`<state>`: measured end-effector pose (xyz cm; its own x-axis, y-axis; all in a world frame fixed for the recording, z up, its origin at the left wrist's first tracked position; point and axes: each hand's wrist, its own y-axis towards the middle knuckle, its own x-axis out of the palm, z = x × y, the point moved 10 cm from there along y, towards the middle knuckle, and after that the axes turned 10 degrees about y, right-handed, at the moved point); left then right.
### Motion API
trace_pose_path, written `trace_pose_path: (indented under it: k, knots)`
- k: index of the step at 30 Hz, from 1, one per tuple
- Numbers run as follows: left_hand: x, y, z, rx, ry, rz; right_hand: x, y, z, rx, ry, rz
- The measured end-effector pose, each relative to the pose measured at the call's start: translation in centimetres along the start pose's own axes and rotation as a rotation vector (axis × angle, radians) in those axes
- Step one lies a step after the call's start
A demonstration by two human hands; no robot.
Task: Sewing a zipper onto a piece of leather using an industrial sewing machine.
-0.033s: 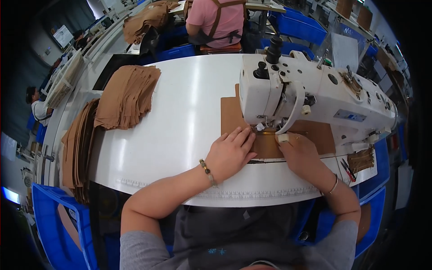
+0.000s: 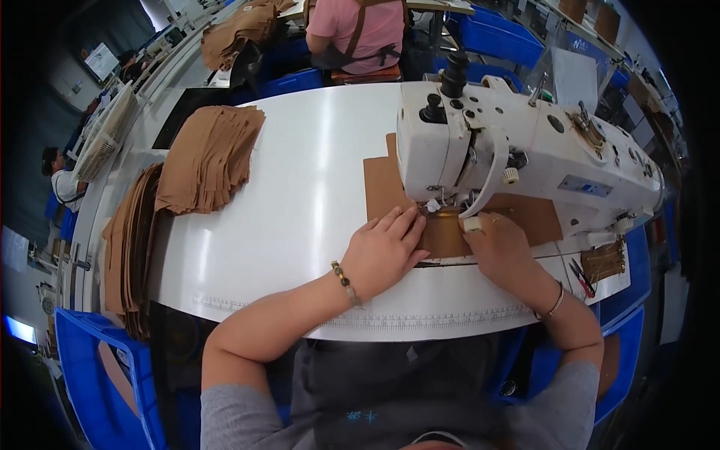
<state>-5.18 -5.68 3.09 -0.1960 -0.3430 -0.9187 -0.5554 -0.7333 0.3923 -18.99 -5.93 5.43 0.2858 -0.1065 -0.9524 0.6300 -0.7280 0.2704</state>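
Two brown stacks [image 2: 206,161] lie on the surface's [image 2: 292,225] left. Rightward, the left hand [image 2: 381,246] lies flat on a brown piece [image 2: 381,187] under the sewing machine [image 2: 517,142]; stitching seems in hand, and feeding on likely calls for even pressure. The machine head hides part of the piece; the needle tip is indistinct. The right hand [image 2: 496,241], apart from the left, curls over the piece; whether it pinches, I cannot tell.

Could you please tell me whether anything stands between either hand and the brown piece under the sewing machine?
Nothing visible does: the left hand lies partly on the brown piece, and the right hand rests on it too, with only a pale wrap around one finger.
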Motion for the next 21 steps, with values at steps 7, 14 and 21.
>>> trace_pose_path:
  k: [7, 14, 21]
  knots:
    - [-0.3, 0.2, -0.1, 0.008, 0.008, 0.007, 2.4, 0.2, 1.1, 0.05, -0.068, -0.089]
    - [-0.7, 0.6, -0.5, 0.013, -0.014, 0.003, 2.4, 0.6, -1.3, -0.097, 0.255, 0.19]
    - [-0.6, 0.6, -0.8, 0.057, -0.066, -0.003, 3.2, 0.7, -1.4, -0.087, 0.192, 0.16]
